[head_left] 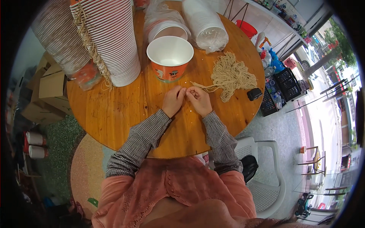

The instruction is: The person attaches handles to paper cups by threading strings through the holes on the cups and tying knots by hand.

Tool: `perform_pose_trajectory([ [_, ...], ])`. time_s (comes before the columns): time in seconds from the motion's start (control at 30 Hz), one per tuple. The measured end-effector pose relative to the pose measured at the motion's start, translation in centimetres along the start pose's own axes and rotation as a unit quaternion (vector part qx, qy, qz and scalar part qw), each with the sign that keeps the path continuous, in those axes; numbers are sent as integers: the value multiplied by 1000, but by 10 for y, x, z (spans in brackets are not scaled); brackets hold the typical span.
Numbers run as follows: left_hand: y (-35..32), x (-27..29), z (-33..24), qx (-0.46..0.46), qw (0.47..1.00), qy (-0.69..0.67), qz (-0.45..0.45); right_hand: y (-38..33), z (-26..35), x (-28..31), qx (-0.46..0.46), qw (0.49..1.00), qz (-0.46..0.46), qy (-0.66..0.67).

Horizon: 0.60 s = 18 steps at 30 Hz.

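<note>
Over the wooden table, my left hand point(173, 102) and my right hand point(199, 102) meet with their fingertips pinched close together. Whatever lies between the fingers is hidden or too small to name. Just beyond them stands an open orange paper bucket point(170, 72) with a white inside. A loose heap of tan string point(232, 74) lies to the right of my hands, and a few of its strands trail leftward to just above my right hand. At the left rises a tall nested stack of paper buckets point(110, 41), with tan string hanging down its side.
The round wooden table point(110, 117) also bears a bagged bucket stack point(167, 28), wrapped white lids point(207, 28) and a small black object point(254, 94) near its right edge. Cardboard boxes point(53, 87) stand left; black crates point(287, 83) and a white plastic chair point(273, 174) are right.
</note>
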<state>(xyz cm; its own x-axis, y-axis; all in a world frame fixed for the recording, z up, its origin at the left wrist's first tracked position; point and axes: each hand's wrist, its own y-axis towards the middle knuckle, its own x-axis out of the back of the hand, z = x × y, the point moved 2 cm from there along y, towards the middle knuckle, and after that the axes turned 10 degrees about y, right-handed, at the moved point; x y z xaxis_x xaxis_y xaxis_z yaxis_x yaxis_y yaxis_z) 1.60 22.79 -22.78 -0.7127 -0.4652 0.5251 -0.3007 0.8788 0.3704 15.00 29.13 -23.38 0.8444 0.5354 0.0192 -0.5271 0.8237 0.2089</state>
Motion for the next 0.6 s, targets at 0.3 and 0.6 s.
perform_pose_trajectory([
  [0.3, -5, 25, -4, -69, 994, -56, -59, -8, 32, -27, 57, 994, -45, -84],
  [0.6, -3, 32, -3, -76, 996, -34, -18, -8, 31, -28, 54, 994, -65, -76],
])
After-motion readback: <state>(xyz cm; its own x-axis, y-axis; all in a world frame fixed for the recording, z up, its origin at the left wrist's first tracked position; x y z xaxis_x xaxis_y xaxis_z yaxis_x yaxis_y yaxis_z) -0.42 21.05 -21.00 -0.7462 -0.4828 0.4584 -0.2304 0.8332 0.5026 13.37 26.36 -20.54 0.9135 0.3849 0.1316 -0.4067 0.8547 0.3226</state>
